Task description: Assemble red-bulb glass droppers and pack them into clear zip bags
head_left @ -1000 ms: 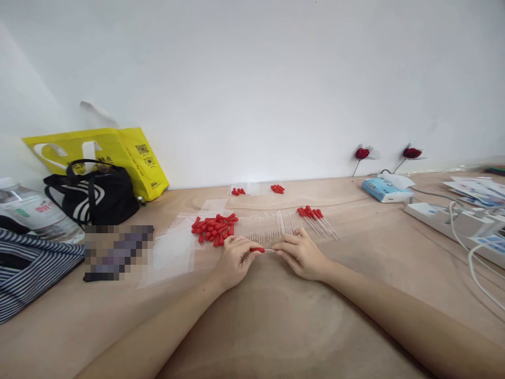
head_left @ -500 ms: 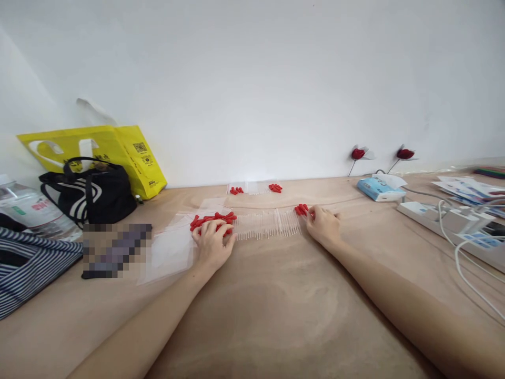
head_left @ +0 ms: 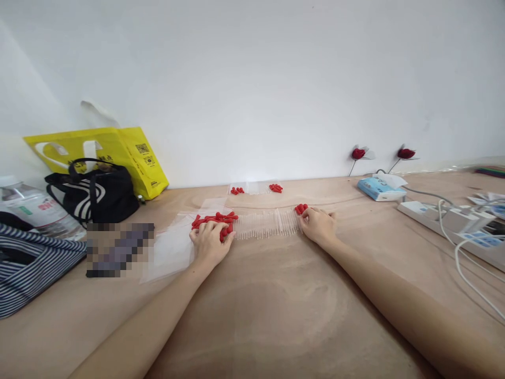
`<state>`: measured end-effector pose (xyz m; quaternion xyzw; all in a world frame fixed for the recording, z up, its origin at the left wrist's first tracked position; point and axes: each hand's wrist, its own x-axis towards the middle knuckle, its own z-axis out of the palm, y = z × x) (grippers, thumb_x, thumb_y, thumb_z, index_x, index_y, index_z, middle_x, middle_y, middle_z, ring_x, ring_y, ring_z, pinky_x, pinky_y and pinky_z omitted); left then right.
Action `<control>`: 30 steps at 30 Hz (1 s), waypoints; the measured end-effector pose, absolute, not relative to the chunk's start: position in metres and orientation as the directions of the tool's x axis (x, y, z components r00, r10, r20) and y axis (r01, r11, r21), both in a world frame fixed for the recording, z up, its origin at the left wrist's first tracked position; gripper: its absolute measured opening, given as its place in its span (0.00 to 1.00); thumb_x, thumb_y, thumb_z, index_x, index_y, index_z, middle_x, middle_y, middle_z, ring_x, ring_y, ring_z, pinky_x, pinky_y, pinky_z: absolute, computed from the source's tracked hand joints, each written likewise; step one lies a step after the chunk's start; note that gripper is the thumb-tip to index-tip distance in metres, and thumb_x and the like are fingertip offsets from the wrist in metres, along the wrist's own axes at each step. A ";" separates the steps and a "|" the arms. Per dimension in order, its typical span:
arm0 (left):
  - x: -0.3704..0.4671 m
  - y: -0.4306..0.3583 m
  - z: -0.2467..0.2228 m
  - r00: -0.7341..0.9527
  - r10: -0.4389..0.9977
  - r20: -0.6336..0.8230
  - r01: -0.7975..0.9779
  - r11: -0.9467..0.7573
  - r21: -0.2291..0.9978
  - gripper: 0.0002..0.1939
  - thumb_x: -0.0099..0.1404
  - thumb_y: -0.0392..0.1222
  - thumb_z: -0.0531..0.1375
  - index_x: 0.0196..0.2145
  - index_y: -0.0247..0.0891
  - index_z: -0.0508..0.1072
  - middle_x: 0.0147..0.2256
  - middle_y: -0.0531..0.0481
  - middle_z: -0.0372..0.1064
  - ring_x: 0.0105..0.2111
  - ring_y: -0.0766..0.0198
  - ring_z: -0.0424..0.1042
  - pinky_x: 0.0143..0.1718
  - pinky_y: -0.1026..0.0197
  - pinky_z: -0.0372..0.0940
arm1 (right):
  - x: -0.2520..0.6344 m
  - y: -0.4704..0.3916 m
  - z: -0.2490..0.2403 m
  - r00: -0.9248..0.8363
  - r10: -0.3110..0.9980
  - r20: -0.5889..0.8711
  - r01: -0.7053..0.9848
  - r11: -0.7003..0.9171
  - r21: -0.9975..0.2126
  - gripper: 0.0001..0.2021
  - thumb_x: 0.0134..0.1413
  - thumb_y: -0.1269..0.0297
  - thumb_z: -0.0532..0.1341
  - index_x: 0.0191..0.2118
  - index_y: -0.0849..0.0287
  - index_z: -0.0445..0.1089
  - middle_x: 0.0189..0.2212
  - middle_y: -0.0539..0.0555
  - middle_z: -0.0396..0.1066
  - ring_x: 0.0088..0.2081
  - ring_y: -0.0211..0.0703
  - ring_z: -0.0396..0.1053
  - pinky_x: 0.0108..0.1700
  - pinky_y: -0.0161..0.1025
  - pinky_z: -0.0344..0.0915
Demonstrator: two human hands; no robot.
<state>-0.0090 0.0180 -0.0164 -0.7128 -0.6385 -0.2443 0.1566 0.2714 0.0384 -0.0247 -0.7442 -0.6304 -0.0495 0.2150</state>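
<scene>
My left hand (head_left: 210,245) lies over a heap of small red bulb-shaped pieces (head_left: 216,217), fingers bent and thumb apart. A few red pieces show between thumb and forefinger; none looks clearly gripped. Between my hands is a row of thin clear tubes (head_left: 264,225), side by side, on the wooden table (head_left: 272,305). At the row's right end, my right hand (head_left: 319,226) has its fingers curled closed. Several red pieces (head_left: 301,208) lie against its fingertips, which hide whatever is between them.
Behind, clear plastic (head_left: 252,187) lies between two small red clusters. Transparent bags (head_left: 169,255) lie left, near a yellow bag (head_left: 152,171), a black bag (head_left: 112,195) and a bottle (head_left: 39,210). On the right are a tissue pack (head_left: 379,189) and a power strip (head_left: 426,215) with cables.
My right hand has shifted slightly left and toward me, closer to the end of the tube row. My left hand has barely moved; more red shows beside its thumb. The view has turned slightly.
</scene>
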 end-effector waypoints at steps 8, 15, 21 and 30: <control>-0.008 0.046 0.000 0.184 0.837 0.516 0.975 -0.223 0.015 0.11 0.60 0.43 0.52 0.38 0.45 0.72 0.40 0.47 0.67 0.43 0.53 0.59 0.41 0.49 0.47 | 0.261 0.045 -0.009 0.192 0.978 0.086 0.971 -0.177 -0.159 0.11 0.47 0.63 0.51 0.30 0.60 0.70 0.30 0.58 0.70 0.38 0.51 0.65 0.43 0.51 0.49; -0.003 0.081 0.007 0.341 0.869 0.358 0.931 -0.365 -0.002 0.07 0.56 0.39 0.57 0.32 0.46 0.74 0.38 0.47 0.68 0.41 0.51 0.60 0.41 0.47 0.49 | 0.257 0.052 -0.009 0.213 0.974 0.078 0.966 -0.198 -0.165 0.11 0.45 0.66 0.53 0.36 0.58 0.68 0.34 0.59 0.69 0.41 0.52 0.64 0.44 0.53 0.49; 0.001 0.086 0.006 0.339 0.831 0.441 0.902 -0.420 0.098 0.05 0.55 0.34 0.57 0.24 0.39 0.71 0.33 0.47 0.67 0.39 0.54 0.62 0.41 0.51 0.53 | 0.257 0.048 -0.007 0.202 0.967 0.155 0.968 -0.173 -0.183 0.10 0.48 0.64 0.51 0.28 0.61 0.68 0.30 0.59 0.70 0.39 0.52 0.65 0.43 0.52 0.49; 0.016 0.015 -0.009 0.386 0.776 0.499 0.536 -0.629 0.563 0.04 0.62 0.38 0.50 0.36 0.37 0.62 0.33 0.50 0.67 0.34 0.66 0.68 0.36 0.62 0.63 | 0.260 0.015 -0.033 -0.369 0.782 0.502 0.790 0.549 -0.274 0.09 0.55 0.66 0.49 0.36 0.61 0.65 0.33 0.56 0.68 0.36 0.42 0.64 0.38 0.38 0.55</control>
